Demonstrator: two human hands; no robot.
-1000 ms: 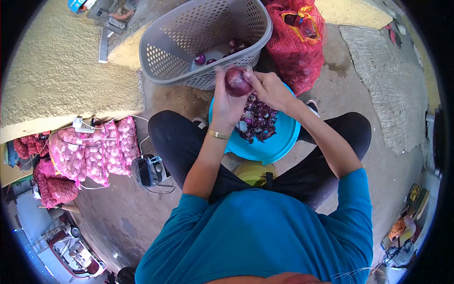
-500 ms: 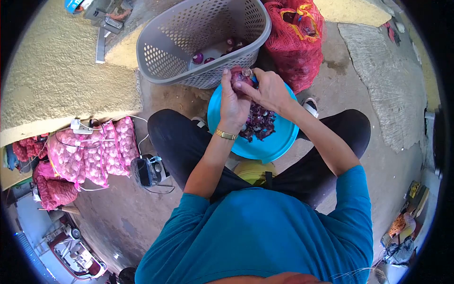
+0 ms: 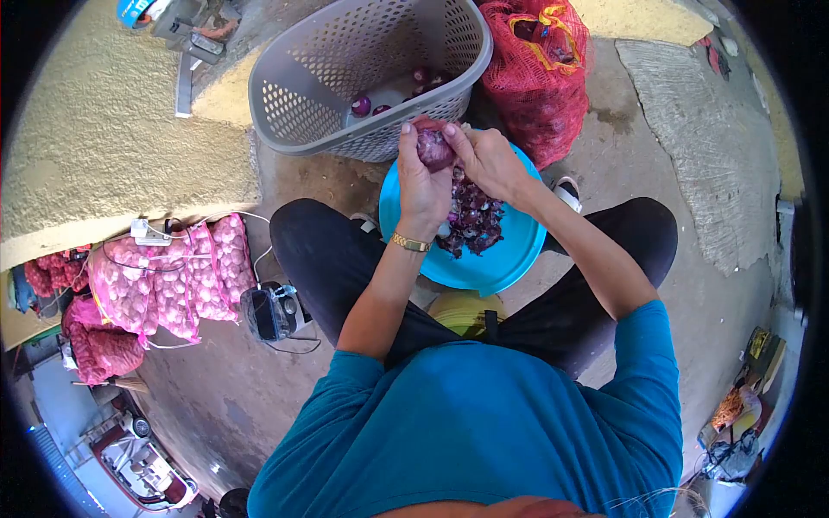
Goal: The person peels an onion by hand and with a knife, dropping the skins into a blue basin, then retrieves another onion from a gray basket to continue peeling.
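A red onion (image 3: 434, 150) sits in my left hand (image 3: 421, 192), whose fingers and thumb are wrapped round it. My right hand (image 3: 494, 164) is closed at the onion's upper right side, its thumb pressed against the skin. The curled right fingers are partly hidden, and I cannot make out whether they hold anything else. Under both hands stands a blue basin (image 3: 490, 274) with a heap of dark onion skins (image 3: 475, 217) in it. Just beyond the hands, a grey perforated laundry basket (image 3: 302, 142) holds several purple onions (image 3: 361, 106).
A red mesh sack (image 3: 540, 104) stands right of the basket. On the left, pink net bags of bulbs (image 3: 173, 276) lean by a low wall, with a power strip (image 3: 147, 231) on top. A small black device (image 3: 268, 312) with cables stands beside my left knee.
The onion has turned in my left hand and now shows a smoother purple side. My right hand has shifted slightly left, its thumb moving up along the onion.
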